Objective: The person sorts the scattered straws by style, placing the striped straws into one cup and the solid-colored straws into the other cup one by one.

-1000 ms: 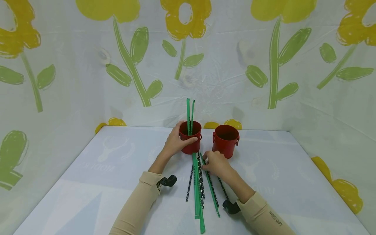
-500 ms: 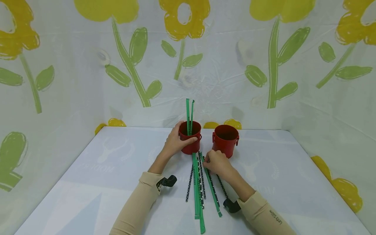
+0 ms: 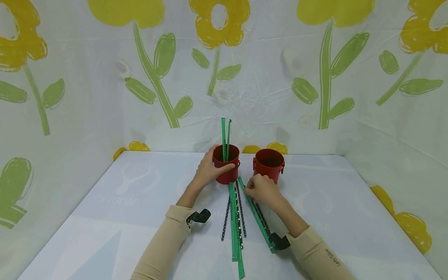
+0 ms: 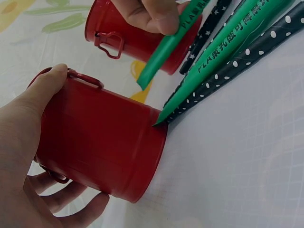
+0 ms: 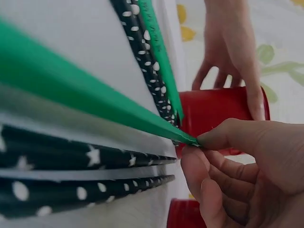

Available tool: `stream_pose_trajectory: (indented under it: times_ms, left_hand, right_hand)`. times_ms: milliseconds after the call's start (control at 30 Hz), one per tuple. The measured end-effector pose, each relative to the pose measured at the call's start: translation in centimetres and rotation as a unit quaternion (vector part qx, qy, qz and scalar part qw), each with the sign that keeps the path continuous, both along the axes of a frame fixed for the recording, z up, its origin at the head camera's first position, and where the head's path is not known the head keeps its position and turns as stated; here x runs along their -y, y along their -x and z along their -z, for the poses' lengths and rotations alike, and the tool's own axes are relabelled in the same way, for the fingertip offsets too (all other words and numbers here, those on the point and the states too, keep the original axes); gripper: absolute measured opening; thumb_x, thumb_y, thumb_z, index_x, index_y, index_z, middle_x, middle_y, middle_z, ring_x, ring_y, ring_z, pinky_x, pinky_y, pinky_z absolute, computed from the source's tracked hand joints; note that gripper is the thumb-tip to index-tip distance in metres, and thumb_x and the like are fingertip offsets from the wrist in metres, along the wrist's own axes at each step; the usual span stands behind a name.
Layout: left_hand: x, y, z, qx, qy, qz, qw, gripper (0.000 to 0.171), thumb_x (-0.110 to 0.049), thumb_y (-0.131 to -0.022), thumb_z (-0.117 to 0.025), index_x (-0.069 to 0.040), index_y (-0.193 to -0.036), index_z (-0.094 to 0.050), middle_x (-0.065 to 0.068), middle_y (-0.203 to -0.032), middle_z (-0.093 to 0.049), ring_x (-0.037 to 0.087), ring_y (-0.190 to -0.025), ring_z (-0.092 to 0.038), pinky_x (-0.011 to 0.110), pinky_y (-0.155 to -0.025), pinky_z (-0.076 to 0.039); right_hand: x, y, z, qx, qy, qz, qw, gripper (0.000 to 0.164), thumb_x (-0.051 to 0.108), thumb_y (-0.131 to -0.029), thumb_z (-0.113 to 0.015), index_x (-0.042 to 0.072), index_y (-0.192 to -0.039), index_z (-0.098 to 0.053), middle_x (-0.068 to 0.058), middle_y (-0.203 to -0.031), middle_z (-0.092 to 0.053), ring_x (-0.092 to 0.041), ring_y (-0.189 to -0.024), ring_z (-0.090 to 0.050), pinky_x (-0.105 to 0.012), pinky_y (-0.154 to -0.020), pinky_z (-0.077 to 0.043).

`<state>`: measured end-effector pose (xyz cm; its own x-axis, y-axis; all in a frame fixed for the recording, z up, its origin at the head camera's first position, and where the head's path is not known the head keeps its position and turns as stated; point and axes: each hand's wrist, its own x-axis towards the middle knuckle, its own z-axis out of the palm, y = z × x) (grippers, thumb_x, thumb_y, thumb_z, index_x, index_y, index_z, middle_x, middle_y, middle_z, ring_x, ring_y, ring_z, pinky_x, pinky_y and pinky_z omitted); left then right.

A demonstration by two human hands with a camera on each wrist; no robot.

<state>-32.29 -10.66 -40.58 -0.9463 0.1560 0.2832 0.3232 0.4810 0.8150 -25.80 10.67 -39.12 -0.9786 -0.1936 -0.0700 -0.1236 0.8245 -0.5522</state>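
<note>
My left hand [image 3: 209, 169] grips the left red bucket [image 3: 227, 178], thumb and fingers spread round its side. Two green-wrapped straws [image 3: 224, 134] stand upright in that bucket. Between thumb and index finger, my right hand [image 3: 264, 191] pinches a green-wrapped straw [image 5: 95, 95] near its far end. In the left wrist view the far tip of this held straw [image 4: 154, 69] sticks out past the fingers. Black straws with white stars and dots [image 5: 71, 156] lie under and beside it. The second red bucket [image 3: 268, 168] stands just beyond my right hand, with nothing showing inside.
Between my arms, more green-wrapped straws [image 3: 234, 233] and black dotted straws [image 3: 225, 221] lie lengthwise on the white table [image 3: 147, 217]. A flower-print sheet [image 3: 259, 97] rises behind and at both sides. Each wrist carries a black camera mount [image 3: 201, 216].
My right hand has drawn one green-wrapped straw rightward from the others, its near end swinging right and its far end lifting slightly. The left hand stays on the bucket.
</note>
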Motion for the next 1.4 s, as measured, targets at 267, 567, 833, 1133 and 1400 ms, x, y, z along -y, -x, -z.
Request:
stream_pose_trajectory:
  times_ms: [267, 567, 833, 1133, 1400]
  left_hand:
    - [0.0, -0.1, 0.0, 0.001, -0.005, 0.003, 1.0000, 0.088, -0.049, -0.079, -0.077, -0.026, -0.150, -0.030, -0.001, -0.142, -0.049, 0.021, -0.131, -0.047, 0.049, -0.102, -0.051]
    - [0.0, 0.0, 0.1, -0.002, -0.005, 0.003, 1.0000, 0.088, -0.048, -0.079, -0.078, -0.025, -0.150, -0.031, -0.002, -0.141, -0.049, 0.020, -0.130, -0.047, 0.049, -0.102, -0.051]
    - [-0.1, 0.0, 0.2, -0.005, -0.002, 0.002, 1.0000, 0.089, -0.049, -0.079, -0.077, -0.022, -0.150, -0.030, 0.000, -0.141, -0.049, 0.021, -0.130, -0.047, 0.050, -0.102, -0.050]
    - [-0.1, 0.0, 0.2, -0.005, -0.002, 0.001, 1.0000, 0.090, -0.049, -0.079, -0.077, -0.022, -0.151, -0.030, 0.001, -0.142, -0.049, 0.022, -0.130, -0.048, 0.049, -0.101, -0.051]
    - [0.0, 0.0, 0.2, -0.009, 0.000, 0.002, 1.0000, 0.089, -0.049, -0.079, -0.077, -0.022, -0.150, -0.031, 0.000, -0.141, -0.050, 0.021, -0.129, -0.048, 0.049, -0.100, -0.051]
  right_hand:
    - [-0.5, 0.2, -0.5, -0.013, 0.018, 0.000, 1.000, 0.011, 0.020, -0.086, -0.073, 0.010, -0.081, -0.072, -0.001, -0.065, -0.066, -0.015, -0.051, -0.064, -0.024, -0.059, -0.057]
    - [-1.1, 0.6, -0.4, -0.017, 0.056, -0.014, 0.998, 0.010, 0.020, -0.087, -0.071, 0.010, -0.087, -0.070, -0.002, -0.070, -0.068, -0.017, -0.053, -0.065, -0.025, -0.064, -0.059]
    - [-1.5, 0.9, -1.0, -0.016, 0.106, -0.018, 0.994, 0.013, 0.022, -0.091, -0.067, 0.010, -0.092, -0.067, -0.006, -0.075, -0.070, -0.016, -0.053, -0.066, -0.028, -0.064, -0.059]
    - [-1.9, 0.9, -1.5, -0.028, 0.147, -0.019, 0.989, 0.018, 0.025, -0.093, -0.066, 0.008, -0.098, -0.065, -0.007, -0.084, -0.073, -0.023, -0.060, -0.070, -0.027, -0.053, -0.056]
    - [-2.0, 0.8, -2.0, -0.047, 0.176, -0.017, 0.983, 0.019, 0.028, -0.095, -0.064, 0.010, -0.101, -0.063, -0.009, -0.081, -0.073, -0.032, -0.063, -0.070, -0.028, -0.054, -0.056]
